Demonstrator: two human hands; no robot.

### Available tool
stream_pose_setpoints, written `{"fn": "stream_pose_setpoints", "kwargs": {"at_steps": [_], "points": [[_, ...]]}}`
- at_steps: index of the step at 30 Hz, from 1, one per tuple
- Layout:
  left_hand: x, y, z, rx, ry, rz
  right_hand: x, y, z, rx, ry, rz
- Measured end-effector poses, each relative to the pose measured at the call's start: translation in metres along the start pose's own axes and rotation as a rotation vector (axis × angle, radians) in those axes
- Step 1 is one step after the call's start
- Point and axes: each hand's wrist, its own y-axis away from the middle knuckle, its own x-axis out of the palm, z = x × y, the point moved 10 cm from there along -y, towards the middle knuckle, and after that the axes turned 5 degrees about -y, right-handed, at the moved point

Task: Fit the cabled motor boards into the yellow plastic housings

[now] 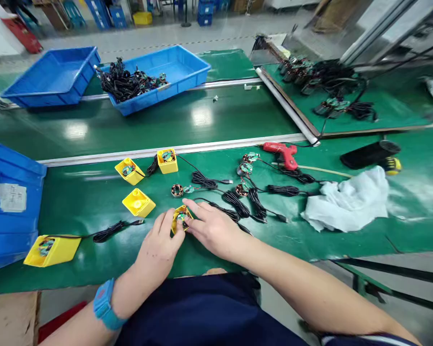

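Note:
My left hand (159,247) and my right hand (211,226) meet on a small yellow plastic housing (178,217) near the front of the green mat (94,202). The left fingers grip its side. The right fingers press a green circuit board with a coil into it. A black cable (234,207) runs from the housing to the right. Loose coil boards (182,190) and bundled black cables (204,181) lie just beyond my hands.
Other yellow housings (138,202) sit to the left, one (52,250) near the front edge. A red glue gun (283,154), white cloth (348,199) and black tool (370,154) lie at right. Blue bins (187,72) stand beyond the conveyor belt (166,120); another (10,202) stands at left.

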Motion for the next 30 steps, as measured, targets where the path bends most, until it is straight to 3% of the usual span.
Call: {"fn": "stream_pose_setpoints", "kwargs": {"at_steps": [14, 30], "points": [[-0.0023, 0.0017, -0.0013, -0.007, -0.018, -0.028, 0.0079, -0.0017, -0.0019, 0.01, 0.008, 0.1], [0.002, 0.004, -0.0017, 0.0, 0.001, -0.006, 0.0022, -0.0014, -0.0002, 0.026, 0.009, 0.063]]}}
